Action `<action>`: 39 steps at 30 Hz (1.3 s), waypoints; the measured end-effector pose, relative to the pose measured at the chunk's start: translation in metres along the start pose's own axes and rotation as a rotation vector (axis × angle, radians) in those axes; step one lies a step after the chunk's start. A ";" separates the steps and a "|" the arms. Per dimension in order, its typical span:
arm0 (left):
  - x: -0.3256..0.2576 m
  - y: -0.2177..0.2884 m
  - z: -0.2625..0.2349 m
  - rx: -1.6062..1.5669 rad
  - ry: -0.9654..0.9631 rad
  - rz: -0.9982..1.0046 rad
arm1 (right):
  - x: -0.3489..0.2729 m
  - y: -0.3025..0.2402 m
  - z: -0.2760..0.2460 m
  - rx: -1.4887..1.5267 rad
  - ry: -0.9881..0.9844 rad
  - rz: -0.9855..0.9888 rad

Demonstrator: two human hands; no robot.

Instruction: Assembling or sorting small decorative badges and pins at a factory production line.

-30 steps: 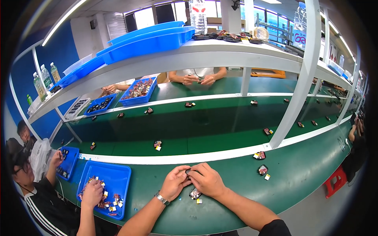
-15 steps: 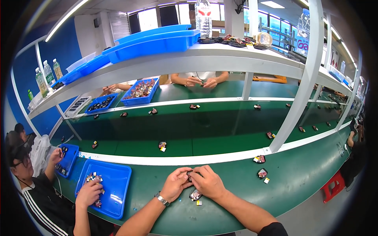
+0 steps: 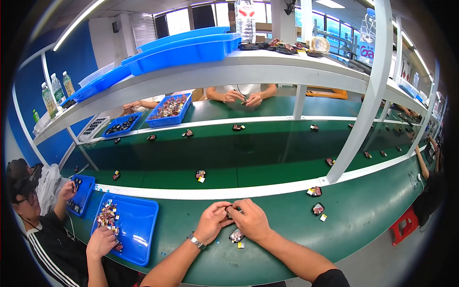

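Observation:
My left hand [image 3: 213, 224] and my right hand [image 3: 252, 224] meet over the green tabletop, both closed with fingertips pinched round a small black electronic part [image 3: 229, 213]. My fingers cover most of it, so its details are hidden. Just below, between my wrists, lies a small electronic assembly [image 3: 236, 235] with a yellow-and-white tab, and neither hand touches it. Farther right on the table rest two similar assemblies, one [image 3: 314, 192] by the white rail and another [image 3: 318, 208] nearer me.
At left, a co-worker's hand [image 3: 101, 242] is at a blue tray [image 3: 143, 225] of small assemblies. A green conveyor belt [image 3: 267, 165] carries spaced assemblies beyond the white rail [image 3: 224, 193]. A shelf post [image 3: 361, 110] rises at right. Across the belt, another person's hands [image 3: 244, 98] hold something small.
Assemblies on the belt have shifted slightly right. The co-worker's hand at left has drawn back toward the near side of the tray, uncovering pieces. My hands stay almost in place, fingers shifting slightly.

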State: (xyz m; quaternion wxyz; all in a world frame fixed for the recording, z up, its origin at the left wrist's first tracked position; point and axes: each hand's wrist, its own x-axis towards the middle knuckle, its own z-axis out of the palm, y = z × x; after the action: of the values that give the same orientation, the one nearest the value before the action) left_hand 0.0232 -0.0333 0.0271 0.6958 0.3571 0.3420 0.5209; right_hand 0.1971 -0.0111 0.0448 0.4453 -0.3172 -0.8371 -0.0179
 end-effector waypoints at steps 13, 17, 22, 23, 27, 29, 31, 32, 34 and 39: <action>0.003 -0.009 0.002 0.147 0.060 0.094 | -0.003 0.005 -0.003 0.609 -0.017 0.435; 0.002 -0.008 0.004 0.276 0.052 0.109 | -0.002 0.006 0.000 0.597 -0.079 0.515; 0.004 -0.010 0.012 0.242 0.051 0.182 | -0.003 0.033 0.008 0.694 -0.077 0.660; 0.006 -0.011 0.013 0.299 0.078 0.234 | -0.003 0.054 0.017 0.636 0.030 0.697; 0.007 -0.010 -0.015 0.380 0.148 0.268 | 0.041 0.111 0.036 0.366 0.129 0.859; 0.012 -0.014 -0.011 0.396 0.147 0.288 | 0.038 0.143 0.044 0.154 0.188 0.828; 0.009 -0.012 -0.009 0.440 0.179 0.319 | 0.041 0.137 0.051 -0.283 0.219 0.604; 0.008 -0.010 -0.008 0.425 0.197 0.318 | 0.048 0.124 0.050 -0.280 0.199 0.593; 0.007 -0.002 -0.005 0.520 0.238 0.280 | 0.064 0.097 0.057 -0.201 0.162 0.403; 0.007 -0.004 -0.007 0.616 0.324 0.391 | 0.083 0.048 0.114 -0.177 -0.225 0.575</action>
State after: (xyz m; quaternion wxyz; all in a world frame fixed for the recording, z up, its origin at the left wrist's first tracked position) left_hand 0.0205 -0.0265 0.0191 0.3809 0.5207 0.5129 0.5663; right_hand 0.1063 0.1061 0.0265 0.3075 -0.5784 -0.7522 0.0710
